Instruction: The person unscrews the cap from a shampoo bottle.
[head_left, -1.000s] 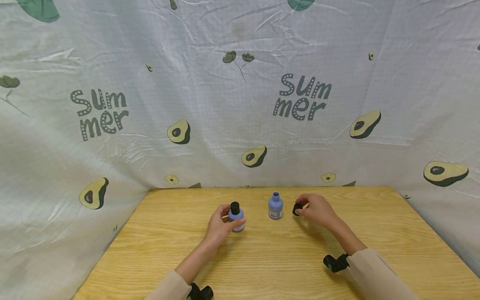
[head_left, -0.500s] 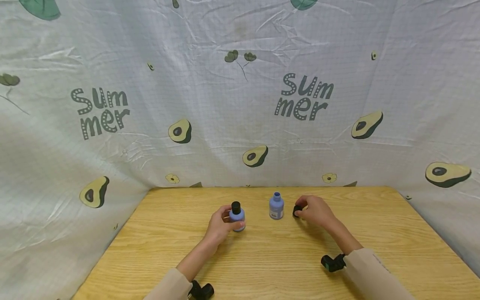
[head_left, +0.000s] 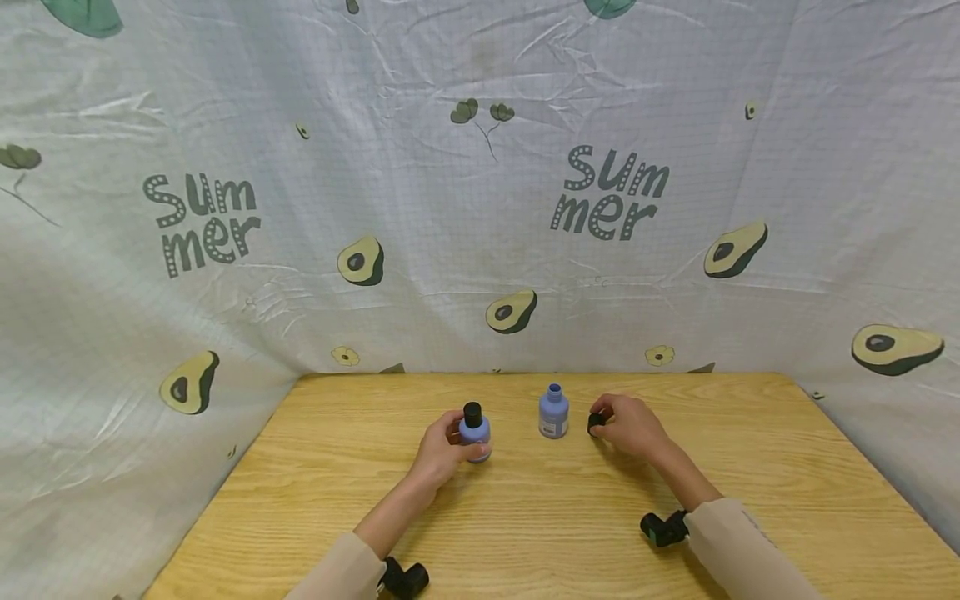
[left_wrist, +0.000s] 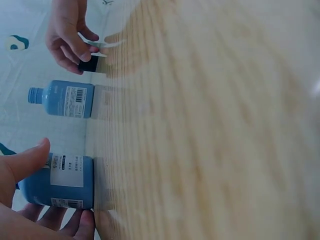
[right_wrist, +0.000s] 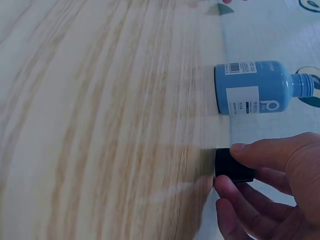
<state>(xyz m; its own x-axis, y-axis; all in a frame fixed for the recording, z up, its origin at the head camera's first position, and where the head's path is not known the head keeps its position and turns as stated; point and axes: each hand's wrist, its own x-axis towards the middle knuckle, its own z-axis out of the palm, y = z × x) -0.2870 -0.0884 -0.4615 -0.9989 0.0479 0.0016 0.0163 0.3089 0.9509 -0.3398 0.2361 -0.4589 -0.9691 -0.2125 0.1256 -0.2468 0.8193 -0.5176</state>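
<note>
My left hand [head_left: 438,454] grips a small blue bottle [head_left: 474,432] with a black cap on it, thumb on one side and fingers round the other. The bottle stands upright on the wooden table. To its right stands a second blue bottle [head_left: 553,413], uncapped, its threaded neck bare in the right wrist view. Farther right, my right hand [head_left: 633,429] pinches a loose black cap [right_wrist: 234,166] between thumb and fingers. The cap's edge is right at the tabletop. White labels show on both bottles.
The wooden table [head_left: 510,533] ends at a pale cloth backdrop [head_left: 420,208] printed with avocados and lettering. A black wrist device [head_left: 663,529] sits at the right sleeve, and another black device [head_left: 405,579] at the left.
My right hand has lowered the black cap slightly, and the cap stands straighter than before. My left hand stays on its bottle. The head view has shifted a little.
</note>
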